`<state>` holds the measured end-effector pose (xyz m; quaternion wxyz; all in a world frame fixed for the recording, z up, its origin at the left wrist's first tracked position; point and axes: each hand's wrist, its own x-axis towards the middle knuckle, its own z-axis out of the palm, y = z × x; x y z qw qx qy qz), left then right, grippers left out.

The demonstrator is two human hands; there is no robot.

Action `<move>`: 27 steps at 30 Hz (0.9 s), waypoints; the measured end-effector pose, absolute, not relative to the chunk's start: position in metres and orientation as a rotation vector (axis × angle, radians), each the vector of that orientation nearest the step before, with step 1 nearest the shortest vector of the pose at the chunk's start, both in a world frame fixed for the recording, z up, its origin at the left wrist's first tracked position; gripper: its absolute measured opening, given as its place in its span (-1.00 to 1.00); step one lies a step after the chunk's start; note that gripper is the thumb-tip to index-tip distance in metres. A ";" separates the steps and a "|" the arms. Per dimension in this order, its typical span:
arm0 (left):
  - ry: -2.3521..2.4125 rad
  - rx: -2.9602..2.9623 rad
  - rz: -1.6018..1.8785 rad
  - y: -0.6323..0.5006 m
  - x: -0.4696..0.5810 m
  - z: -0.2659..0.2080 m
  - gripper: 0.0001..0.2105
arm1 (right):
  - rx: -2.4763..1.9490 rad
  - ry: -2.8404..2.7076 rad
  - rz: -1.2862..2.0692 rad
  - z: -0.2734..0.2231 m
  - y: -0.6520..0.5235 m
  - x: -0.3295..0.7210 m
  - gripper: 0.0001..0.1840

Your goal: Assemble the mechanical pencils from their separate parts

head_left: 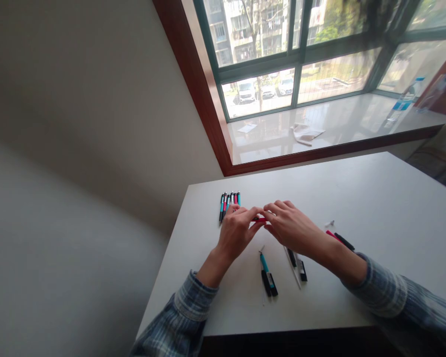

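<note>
The person's left hand (235, 232) and right hand (290, 224) both pinch a slim pink plastic pen piece (260, 219) (it is partly hidden) above the smooth white table (238, 317). Turquoise-and-black plastic pen parts (264, 264) lie nearer to the person; several colourful pens (225, 201) lie beyond the left hand.

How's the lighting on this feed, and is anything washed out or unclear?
In the head view: window bright, partly washed out; sill glossy with glare; wall at picture left dim; pink piece between left hand and right hand too small for fine detail.
</note>
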<state>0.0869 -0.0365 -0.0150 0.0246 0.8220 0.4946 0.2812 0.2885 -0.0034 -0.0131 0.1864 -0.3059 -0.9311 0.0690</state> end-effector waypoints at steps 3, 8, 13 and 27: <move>1.569 2.464 0.999 -0.041 0.092 -0.015 -0.79 | -0.849 -2.587 0.315 -0.012 -0.011 0.287 -0.58; 1.622 2.253 1.202 -0.042 0.086 -0.017 -0.29 | -0.859 -2.360 0.660 -0.007 -0.005 0.295 -0.55; 1.612 2.041 1.217 -0.037 0.081 -0.021 -0.35 | -0.795 -1.714 1.268 -0.003 0.010 0.295 -0.84; 1.528 2.094 1.035 -0.042 0.086 -0.031 -0.64 | -0.606 -0.901 2.069 -0.010 0.023 0.312 -0.24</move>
